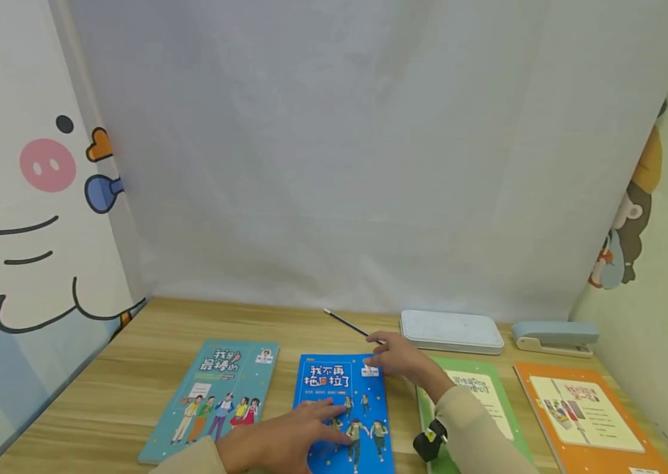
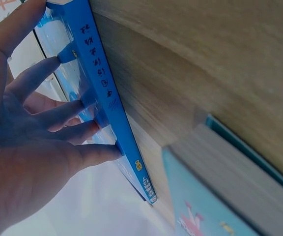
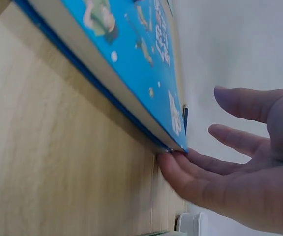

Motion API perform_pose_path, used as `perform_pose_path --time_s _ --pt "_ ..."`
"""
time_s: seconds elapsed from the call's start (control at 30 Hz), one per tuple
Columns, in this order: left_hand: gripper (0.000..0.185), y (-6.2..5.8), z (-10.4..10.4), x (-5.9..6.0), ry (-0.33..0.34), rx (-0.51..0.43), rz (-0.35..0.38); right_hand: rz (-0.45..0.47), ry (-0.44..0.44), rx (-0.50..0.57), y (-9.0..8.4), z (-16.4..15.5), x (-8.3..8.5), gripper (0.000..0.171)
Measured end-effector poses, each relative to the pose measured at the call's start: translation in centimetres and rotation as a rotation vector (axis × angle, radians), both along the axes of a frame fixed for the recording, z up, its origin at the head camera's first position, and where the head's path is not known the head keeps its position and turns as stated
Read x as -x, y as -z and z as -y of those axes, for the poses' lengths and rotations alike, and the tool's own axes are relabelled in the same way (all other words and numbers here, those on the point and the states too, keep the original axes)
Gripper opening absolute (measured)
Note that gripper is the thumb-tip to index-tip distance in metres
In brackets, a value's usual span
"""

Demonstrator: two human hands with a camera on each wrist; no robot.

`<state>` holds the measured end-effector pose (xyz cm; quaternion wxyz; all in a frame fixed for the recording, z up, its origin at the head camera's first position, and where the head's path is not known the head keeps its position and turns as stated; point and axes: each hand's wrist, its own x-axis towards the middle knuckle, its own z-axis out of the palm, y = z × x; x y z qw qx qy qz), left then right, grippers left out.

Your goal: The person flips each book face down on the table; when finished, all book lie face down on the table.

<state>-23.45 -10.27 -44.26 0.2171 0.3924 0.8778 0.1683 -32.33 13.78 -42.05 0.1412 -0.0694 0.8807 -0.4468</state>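
Observation:
A blue book (image 1: 342,408) with cartoon children on its cover lies flat at the front middle of the wooden table. My left hand (image 1: 289,434) rests on it with spread fingers. In the left wrist view, those fingertips (image 2: 113,151) touch the cover near the spine. At the book's top right corner is my right hand (image 1: 400,359). The right wrist view has its lower fingers (image 3: 173,169) touching that corner, while the thumb stays raised and apart. Behind the book lies a dark pencil (image 1: 346,321), its far end partly hidden by the right hand.
A teal book (image 1: 215,395) lies to the left. On the right are a green book (image 1: 502,401), partly covered by the right forearm, and an orange book (image 1: 589,415). A pale case (image 1: 451,330) and a stapler (image 1: 556,337) stand at the back, before a white curtain.

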Motion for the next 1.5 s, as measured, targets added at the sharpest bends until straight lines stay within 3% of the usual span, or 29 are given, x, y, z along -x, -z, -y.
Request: perform_pose_path --time_s 0.17,0.5,0.73,0.93,1.5 --pt "0.056 0.5 0.0 0.3 -0.004 -0.008 0.0 0.05 0.05 0.042 -0.2 0.3 0.1 0.055" --pt "0.056 -1.4 -0.3 -0.5 0.011 0.014 0.017 0.101 0.133 0.235 0.0 0.2 0.0 0.06" --pt "0.053 -1.4 -0.3 -0.9 0.005 -0.024 0.01 0.132 0.119 0.387 0.8 -0.5 0.0 0.057" --pt "0.052 -1.4 -0.2 -0.9 0.003 -0.025 0.008 0.137 0.066 0.391 0.8 -1.0 0.0 0.057" --pt "0.051 -1.7 -0.3 -1.2 -0.033 -0.006 0.02 0.149 0.007 0.27 1.0 -1.1 -0.7 0.053"
